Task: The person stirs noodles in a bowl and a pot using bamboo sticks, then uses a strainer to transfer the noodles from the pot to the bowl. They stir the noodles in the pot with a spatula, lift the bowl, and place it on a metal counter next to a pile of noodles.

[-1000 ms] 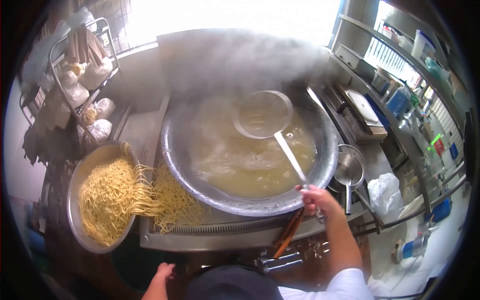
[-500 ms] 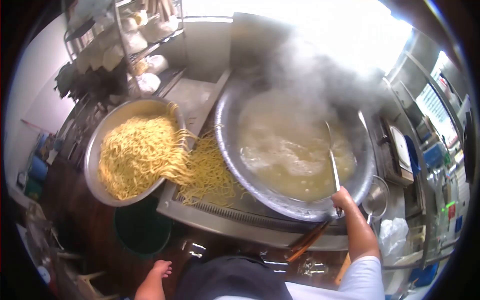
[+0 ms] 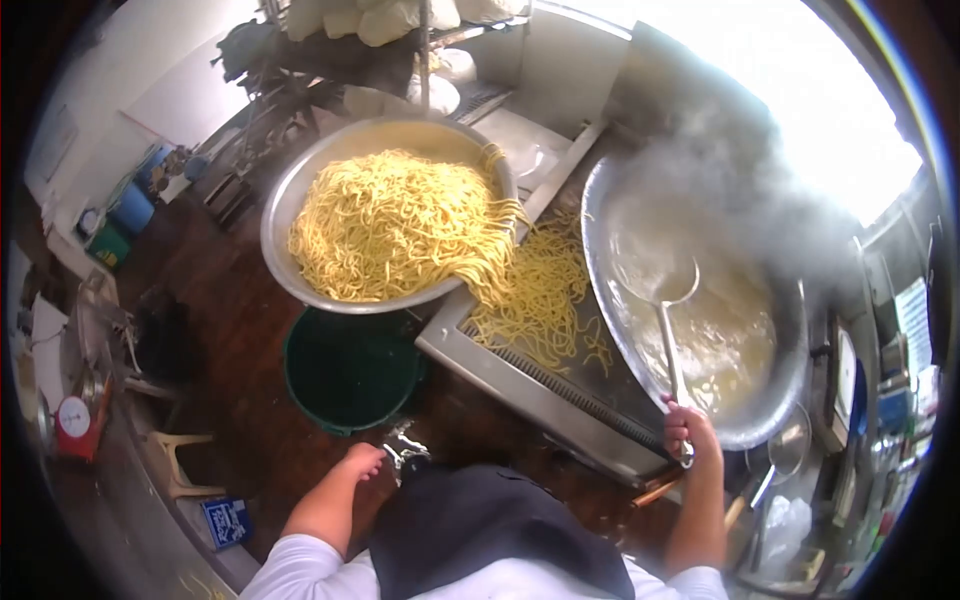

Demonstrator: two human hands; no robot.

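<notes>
Wok [image 3: 790, 400]: landmark, steaming, broth inside.

Skimmer [image 3: 655, 275]: your right hand [image 3: 685, 432] is closed round the handle's end at the wok's near rim. A second ago the mesh head hung raised over the wok's far side; now it sits low by the left wall, in the steam.

Left hand [image 3: 358, 462]: loosely curled, empty, well left of the wok, as before.

Noodle basin [image 3: 300, 190]: left of the wok, heaped; noodles [image 3: 540, 300] spill toward the wok's edge, unchanged.

Green bucket [image 3: 350, 368]: left of the wok, under the basin.

Judgement: skimming continues; noodles not yet in.
</notes>
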